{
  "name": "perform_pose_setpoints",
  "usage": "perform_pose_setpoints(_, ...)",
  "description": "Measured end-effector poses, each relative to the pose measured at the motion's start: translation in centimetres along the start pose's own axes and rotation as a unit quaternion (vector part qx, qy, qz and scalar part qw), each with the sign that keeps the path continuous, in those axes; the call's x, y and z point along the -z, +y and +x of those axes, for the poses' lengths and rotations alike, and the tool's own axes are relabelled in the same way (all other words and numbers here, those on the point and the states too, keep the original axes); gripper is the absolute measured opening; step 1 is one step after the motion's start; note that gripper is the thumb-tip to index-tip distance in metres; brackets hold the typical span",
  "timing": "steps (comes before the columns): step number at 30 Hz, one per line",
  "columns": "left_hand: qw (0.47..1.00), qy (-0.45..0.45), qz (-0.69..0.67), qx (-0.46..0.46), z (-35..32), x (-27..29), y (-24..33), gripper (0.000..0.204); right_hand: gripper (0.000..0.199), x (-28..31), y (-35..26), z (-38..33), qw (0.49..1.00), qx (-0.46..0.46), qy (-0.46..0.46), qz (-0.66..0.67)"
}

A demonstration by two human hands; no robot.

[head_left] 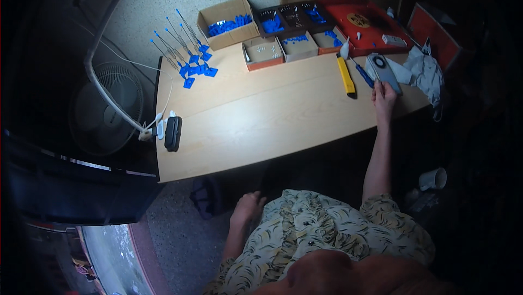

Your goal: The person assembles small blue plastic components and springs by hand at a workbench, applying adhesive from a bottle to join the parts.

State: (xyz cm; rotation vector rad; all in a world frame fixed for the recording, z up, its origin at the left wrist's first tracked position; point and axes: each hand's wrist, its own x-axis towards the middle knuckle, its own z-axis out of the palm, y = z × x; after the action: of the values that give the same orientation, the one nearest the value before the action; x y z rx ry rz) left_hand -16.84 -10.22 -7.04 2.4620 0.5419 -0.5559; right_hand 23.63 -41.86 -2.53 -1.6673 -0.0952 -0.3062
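My right hand (384, 94) grips the lower end of a grey smartphone (391, 77) at the right end of the table. The phone's back faces up, with a round dark camera ring. Just left of it lie a blue-handled screwdriver (364, 76) and a yellow utility knife (346, 76). White crumpled cloth (425, 71) is at the phone's right. My left hand (249, 205) hangs low in front of the table, beside my patterned shirt, its fingers curled with nothing seen in them.
Cardboard boxes (202, 22) of blue parts line the back of the wooden table (239, 115), beside a red tray (354, 19). Blue pieces with springs (193, 68) stand at the left. A black case (173, 134) lies near the left edge; a fan (109, 107) stands beyond it.
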Motion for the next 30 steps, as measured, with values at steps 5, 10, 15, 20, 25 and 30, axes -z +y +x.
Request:
perform_pose_setpoints(5,0.974,0.008,-0.144,-0.175,0.1,7.1,4.2,0.037,0.026,-0.3,-1.6,-0.5,0.999,-0.034,0.000,-0.036)
perform_pose_setpoints(10,0.911,-0.069,-0.306,-0.268,2.6,16.7,8.4,0.029,0.026,-0.1,-0.4,-0.1,0.999,-0.049,-0.008,-0.017)
perform_pose_setpoints(15,0.922,0.043,-0.161,-0.349,11.5,24.8,9.7,0.021,0.021,0.4,-0.7,-0.2,0.998,-0.056,-0.015,-0.030)
perform_pose_setpoints(20,0.868,0.377,-0.094,-0.311,28.0,33.6,12.3,0.019,0.020,-0.1,-0.9,-0.4,0.996,-0.070,-0.015,-0.047)
perform_pose_setpoints(25,0.866,0.466,-0.009,-0.181,42.4,38.9,11.5,0.030,0.020,-0.5,-1.0,-0.8,0.996,-0.067,-0.018,-0.052)
perform_pose_setpoints(30,0.892,0.423,0.050,-0.150,47.1,39.2,12.4,0.041,0.023,-0.3,-2.2,-0.8,0.995,-0.091,-0.003,-0.044)
